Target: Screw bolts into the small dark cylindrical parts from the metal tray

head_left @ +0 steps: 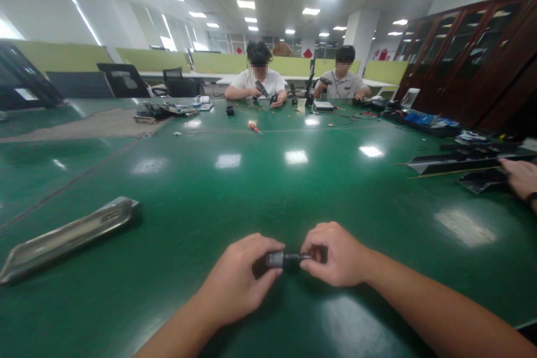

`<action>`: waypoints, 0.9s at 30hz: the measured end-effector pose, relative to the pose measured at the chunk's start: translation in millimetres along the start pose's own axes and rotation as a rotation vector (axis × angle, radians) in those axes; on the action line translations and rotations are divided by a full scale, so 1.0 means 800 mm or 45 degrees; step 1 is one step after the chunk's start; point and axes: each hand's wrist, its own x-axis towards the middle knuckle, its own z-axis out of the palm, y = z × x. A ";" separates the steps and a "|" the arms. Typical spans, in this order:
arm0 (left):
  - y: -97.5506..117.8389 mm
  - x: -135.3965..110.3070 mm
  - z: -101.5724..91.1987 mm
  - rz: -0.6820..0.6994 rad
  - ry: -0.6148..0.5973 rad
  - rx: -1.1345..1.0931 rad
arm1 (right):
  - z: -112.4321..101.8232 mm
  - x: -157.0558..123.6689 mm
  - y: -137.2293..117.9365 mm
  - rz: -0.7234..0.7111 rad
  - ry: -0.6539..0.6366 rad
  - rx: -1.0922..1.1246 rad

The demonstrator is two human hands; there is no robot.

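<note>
Your two hands meet near the lower centre of the view over the green table (201, 201), at either end of a small rod-like piece (291, 257). The piece lies roughly level, its thicker grey barrel to the left and its thin dark shaft to the right. Your left hand (241, 277) has hold of the barrel: thumb and forefinger stand slightly parted, with the barrel between them, and the other fingers are largely hidden behind. Your right hand (335, 254) pinches the far end of the shaft, thumb and forefinger nearly together and the remaining fingers curled inward. Whether the piece touches the tabletop cannot be told.

To your left, well apart from the hands, a long metal trough (71, 238) lies aslant. Farther off, an orange-handled screwdriver (254, 128) lies on the green surface. At the right edge, another person's hand (522, 178) reaches toward dark rails (453, 164). Across the table sit two people: the one in a white shirt (274, 83) holds a power drill (262, 88); the one at the right wears a light collared shirt (342, 88). Dark wooden cabinets (474, 50) line the right wall.
</note>
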 end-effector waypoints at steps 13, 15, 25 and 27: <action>0.001 0.001 -0.003 0.006 0.019 0.007 | -0.001 0.001 0.000 0.025 -0.011 -0.013; 0.001 0.001 -0.004 0.004 0.023 0.015 | -0.001 0.000 0.001 0.032 -0.009 -0.007; -0.004 0.001 -0.004 -0.008 0.025 0.033 | -0.004 0.000 0.002 0.043 -0.017 -0.010; -0.004 0.001 -0.005 -0.011 0.029 0.038 | -0.004 0.000 0.001 0.049 -0.017 -0.006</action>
